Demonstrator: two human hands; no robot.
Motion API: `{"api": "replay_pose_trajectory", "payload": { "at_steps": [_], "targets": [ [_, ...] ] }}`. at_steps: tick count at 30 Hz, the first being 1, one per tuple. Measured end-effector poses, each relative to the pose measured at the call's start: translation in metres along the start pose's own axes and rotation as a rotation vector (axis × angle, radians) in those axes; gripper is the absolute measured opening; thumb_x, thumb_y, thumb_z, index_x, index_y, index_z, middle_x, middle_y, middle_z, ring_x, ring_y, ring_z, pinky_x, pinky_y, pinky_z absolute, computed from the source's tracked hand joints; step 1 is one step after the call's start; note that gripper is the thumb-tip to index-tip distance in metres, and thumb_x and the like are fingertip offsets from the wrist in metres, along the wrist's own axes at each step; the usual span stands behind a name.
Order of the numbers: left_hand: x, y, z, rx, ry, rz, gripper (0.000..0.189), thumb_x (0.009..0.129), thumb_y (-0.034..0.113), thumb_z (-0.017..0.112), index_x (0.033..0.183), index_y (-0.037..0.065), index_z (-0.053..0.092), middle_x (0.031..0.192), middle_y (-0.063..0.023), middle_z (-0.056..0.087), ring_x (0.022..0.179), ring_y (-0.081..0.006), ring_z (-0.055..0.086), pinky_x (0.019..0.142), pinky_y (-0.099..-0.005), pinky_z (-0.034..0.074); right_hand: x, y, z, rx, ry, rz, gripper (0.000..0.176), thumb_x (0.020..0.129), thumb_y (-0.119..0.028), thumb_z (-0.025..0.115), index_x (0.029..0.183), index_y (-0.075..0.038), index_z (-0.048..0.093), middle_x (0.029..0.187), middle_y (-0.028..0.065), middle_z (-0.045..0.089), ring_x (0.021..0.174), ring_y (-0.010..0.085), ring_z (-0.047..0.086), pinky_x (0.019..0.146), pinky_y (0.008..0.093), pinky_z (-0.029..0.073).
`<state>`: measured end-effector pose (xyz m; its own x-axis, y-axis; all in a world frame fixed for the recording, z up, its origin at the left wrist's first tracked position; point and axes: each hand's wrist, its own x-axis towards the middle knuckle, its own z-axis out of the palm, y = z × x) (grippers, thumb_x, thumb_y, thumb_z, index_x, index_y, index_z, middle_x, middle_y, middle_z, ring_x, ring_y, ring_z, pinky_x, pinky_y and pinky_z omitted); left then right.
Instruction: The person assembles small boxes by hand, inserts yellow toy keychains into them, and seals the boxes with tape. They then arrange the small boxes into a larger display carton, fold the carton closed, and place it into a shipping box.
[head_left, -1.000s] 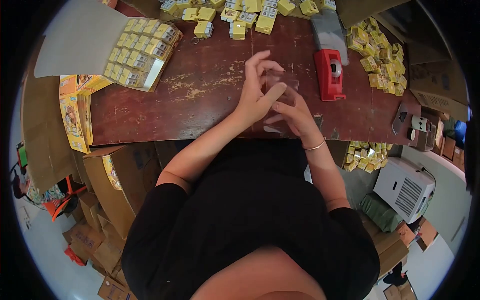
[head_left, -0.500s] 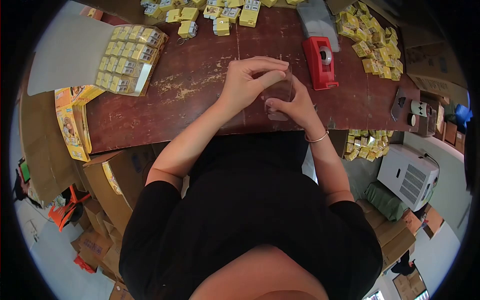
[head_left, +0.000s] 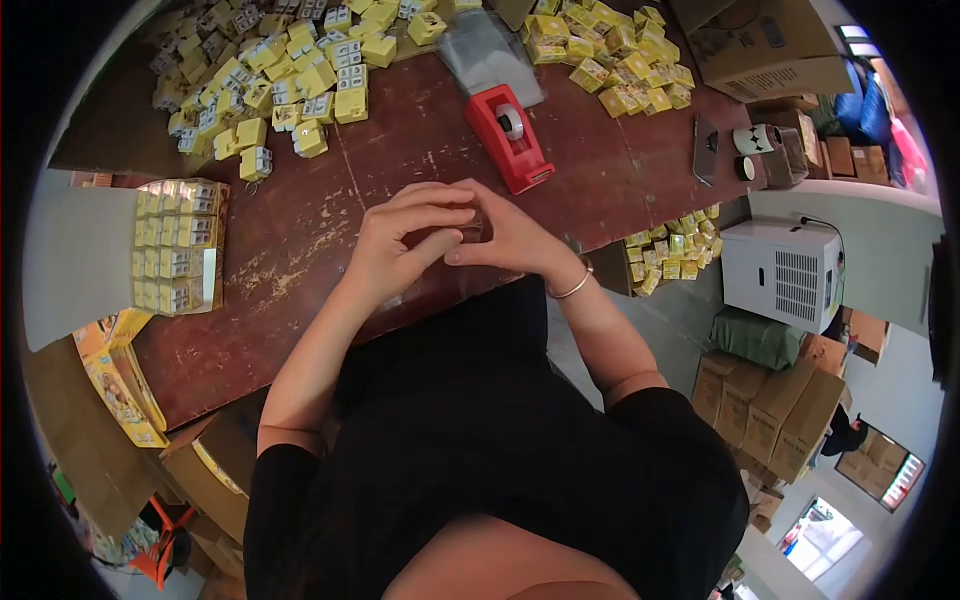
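Note:
My left hand and my right hand meet above the near part of the dark red table, fingers curled toward each other. Between them is a clear plastic piece, probably a thin box or sleeve, mostly hidden by the fingers. Both thumbs press on its near side. A bracelet circles my right wrist. Just beyond the hands stands a red tape dispenser with a roll of tape in it. Flat clear plastic sheets lie behind the dispenser.
Small yellow boxes are heaped at the back left, and more yellow packets at the back right. A display box with rows of yellow pieces stands at left. A phone and cup lie right, above a white appliance.
The view has turned to the right, so the table's contents shift left. My hands have come closer around the clear plastic piece, which now shows much less.

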<state>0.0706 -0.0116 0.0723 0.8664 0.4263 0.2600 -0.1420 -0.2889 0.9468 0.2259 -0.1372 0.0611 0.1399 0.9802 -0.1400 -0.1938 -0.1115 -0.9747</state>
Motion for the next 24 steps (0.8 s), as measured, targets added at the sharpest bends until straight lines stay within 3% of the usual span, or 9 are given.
{"api": "replay_pose_trajectory", "payload": {
  "at_steps": [3,4,7,9,13,15,19,22,24],
  "targets": [
    [0.016,0.008,-0.01,-0.457,0.039,-0.049,0.048,0.086,0.014,0.064,0.131,0.001,0.056,0.137,-0.0167,0.053,0.13,-0.0281,0.049,0.106,-0.0408,0.038,-0.003,-0.036,-0.029,-0.091,-0.069,0.091,0.04,0.079,-0.007,0.073,0.114,0.0,0.056,0.109,0.011,0.062,0.097,0.0127,0.059,0.076,0.027,0.05],
    [0.023,-0.002,-0.02,-0.613,0.181,-0.061,0.065,0.089,0.019,0.059,0.146,0.002,0.035,0.144,-0.0205,0.045,0.136,-0.0285,0.041,0.11,-0.041,0.031,-0.003,-0.039,-0.038,0.11,0.023,0.024,0.037,0.08,-0.005,0.071,0.114,0.001,0.056,0.11,0.0118,0.062,0.096,0.0137,0.06,0.073,0.0262,0.051],
    [0.026,-0.021,-0.013,-0.609,0.444,-0.072,0.073,0.089,0.02,0.06,0.151,0.006,0.022,0.146,-0.0218,0.04,0.138,-0.0296,0.037,0.112,-0.0412,0.028,-0.002,-0.046,-0.043,0.54,0.199,-0.109,0.032,0.083,0.001,0.066,0.113,0.001,0.056,0.114,0.0147,0.062,0.095,0.0183,0.063,0.066,0.0254,0.052],
    [0.021,-0.02,0.03,-0.718,0.284,-0.044,0.08,0.088,0.023,0.063,0.152,0.009,0.018,0.149,-0.0206,0.036,0.136,-0.0308,0.038,0.111,-0.0428,0.03,0.005,-0.028,-0.034,0.627,0.263,-0.077,0.032,0.084,-0.001,0.067,0.114,0.001,0.056,0.118,0.0159,0.061,0.097,0.0194,0.064,0.068,0.0269,0.053],
    [0.026,-0.008,0.041,-0.8,0.338,-0.179,0.063,0.086,0.027,0.066,0.138,0.007,0.037,0.144,-0.0193,0.042,0.129,-0.0292,0.046,0.105,-0.0449,0.039,0.019,-0.027,-0.059,-0.066,-0.039,-0.103,0.033,0.086,-0.008,0.069,0.116,-0.001,0.059,0.109,0.012,0.067,0.095,0.0164,0.065,0.07,0.0276,0.053],
    [0.019,-0.014,0.025,-0.845,0.352,-0.191,0.041,0.087,0.03,0.064,0.118,0.008,0.049,0.136,-0.0194,0.051,0.125,-0.0296,0.049,0.101,-0.045,0.043,0.039,-0.048,-0.126,-0.158,0.481,-0.109,0.027,0.086,-0.014,0.071,0.107,0.0,0.064,0.089,0.0067,0.07,0.077,0.0125,0.065,0.071,0.0258,0.052],
    [0.003,-0.01,0.017,-0.896,0.275,-0.318,0.044,0.087,0.035,0.063,0.12,0.01,0.048,0.134,-0.02,0.051,0.124,-0.0303,0.051,0.1,-0.0439,0.044,0.076,-0.027,-0.282,-1.534,1.35,-0.239,0.059,0.075,-0.043,0.078,0.11,0.0,0.056,0.089,0.0167,0.069,0.081,0.0293,0.068,0.073,0.039,0.053],
    [-0.005,-0.007,0.016,-1.018,0.173,-0.447,0.05,0.087,0.038,0.062,0.126,0.011,0.045,0.135,-0.0203,0.05,0.123,-0.0304,0.052,0.096,-0.0424,0.046,0.09,-0.022,-0.308,-1.425,1.144,0.144,0.068,0.07,-0.048,0.079,0.112,0.001,0.057,0.087,0.0194,0.067,0.081,0.0385,0.066,0.076,0.0453,0.052],
    [-0.012,-0.006,0.015,-1.104,0.222,-0.423,0.056,0.087,0.034,0.065,0.131,0.01,0.04,0.13,-0.0194,0.054,0.119,-0.029,0.055,0.078,-0.0365,0.052,0.085,-0.02,-0.319,-1.241,1.107,-0.03,0.066,0.071,-0.043,0.079,0.114,0.001,0.056,0.086,0.0172,0.067,0.081,0.0351,0.066,0.073,0.0425,0.053]
  ]
}}
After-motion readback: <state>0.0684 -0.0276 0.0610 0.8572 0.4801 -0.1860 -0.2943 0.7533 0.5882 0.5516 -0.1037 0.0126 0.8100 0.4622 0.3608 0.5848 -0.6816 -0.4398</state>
